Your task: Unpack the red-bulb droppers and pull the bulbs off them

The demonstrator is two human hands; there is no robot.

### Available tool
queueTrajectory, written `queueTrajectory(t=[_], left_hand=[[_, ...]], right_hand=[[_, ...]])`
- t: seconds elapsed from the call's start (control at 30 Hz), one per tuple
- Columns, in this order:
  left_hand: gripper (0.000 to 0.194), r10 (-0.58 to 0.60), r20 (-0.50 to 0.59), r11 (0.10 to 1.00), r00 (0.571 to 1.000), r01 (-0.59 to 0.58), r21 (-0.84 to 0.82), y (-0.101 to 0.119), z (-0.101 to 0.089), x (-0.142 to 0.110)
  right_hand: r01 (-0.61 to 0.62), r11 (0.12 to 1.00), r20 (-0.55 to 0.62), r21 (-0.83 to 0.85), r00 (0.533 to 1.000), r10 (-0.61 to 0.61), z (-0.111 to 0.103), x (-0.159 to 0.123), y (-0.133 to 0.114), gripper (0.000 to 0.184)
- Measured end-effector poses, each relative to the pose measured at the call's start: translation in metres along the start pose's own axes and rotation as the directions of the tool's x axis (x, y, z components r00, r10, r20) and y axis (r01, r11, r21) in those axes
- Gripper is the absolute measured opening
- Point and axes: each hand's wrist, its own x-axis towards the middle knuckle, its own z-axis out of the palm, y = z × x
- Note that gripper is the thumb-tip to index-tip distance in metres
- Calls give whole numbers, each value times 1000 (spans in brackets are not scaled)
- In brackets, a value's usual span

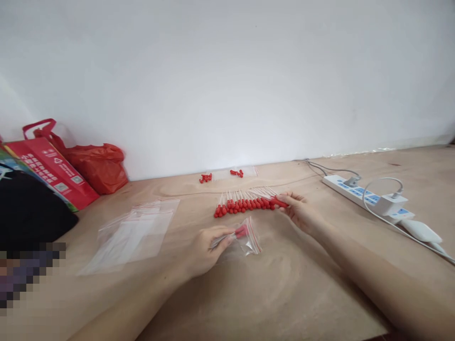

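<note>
A row of several red-capped droppers (241, 203) with clear stems lies on the wooden table (284, 284). My right hand (298, 210) pinches one red-capped dropper (279, 202) at the row's right end. My left hand (206, 248) is closed on a small clear zip bag (245, 239) with a red seal line, which holds a few droppers. The bag rests on the table just in front of the row.
A stack of empty clear zip bags (131, 234) lies at left. Two small filled bags (227, 174) sit near the wall. A red plastic bag (95, 166) and a red box (53, 173) stand far left. A white power strip (369, 196) with cables lies at right.
</note>
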Motion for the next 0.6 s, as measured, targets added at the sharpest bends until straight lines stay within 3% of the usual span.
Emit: queueTrajectory(t=[0.07, 0.13, 0.2, 0.23, 0.3, 0.37, 0.43, 0.5, 0.53, 0.6], left_hand=[[27, -176, -4, 928, 984, 165, -335, 17, 11, 16], [20, -378, 49, 675, 924, 312, -669, 32, 24, 32], [11, -485, 102, 425, 868, 336, -840, 44, 38, 45], [11, -527, 103, 342, 843, 322, -883, 47, 45, 50], [11, -591, 77, 269, 803, 286, -920, 50, 57, 55], [8, -619, 52, 268, 784, 274, -924, 47, 62, 57], [5, -597, 55, 318, 801, 299, -900, 39, 54, 57], [5, -535, 89, 442, 840, 368, -818, 24, 30, 58], [8, -498, 64, 548, 865, 371, -749, 15, 13, 59], [13, -484, 79, 718, 872, 447, -534, -6, -26, 63]], right_hand=[[85, 996, -1, -22, 996, -86, 21, -13, 15, 28], [179, 981, -8, -70, 984, -180, 36, -25, 26, 31], [252, 960, 23, -126, 968, -251, 44, -34, 35, 33], [273, 951, 48, -148, 962, -269, 45, -37, 38, 33], [304, 932, 99, -195, 952, -290, 46, -40, 44, 31], [330, 905, 154, -268, 942, -298, 46, -42, 47, 30], [355, 867, 204, -350, 932, -299, 44, -43, 47, 30], [365, 829, 227, -423, 929, -293, 40, -41, 44, 31], [366, 813, 222, -452, 929, -295, 37, -38, 43, 31], [360, 781, 192, -511, 933, -305, 31, -31, 40, 30]])
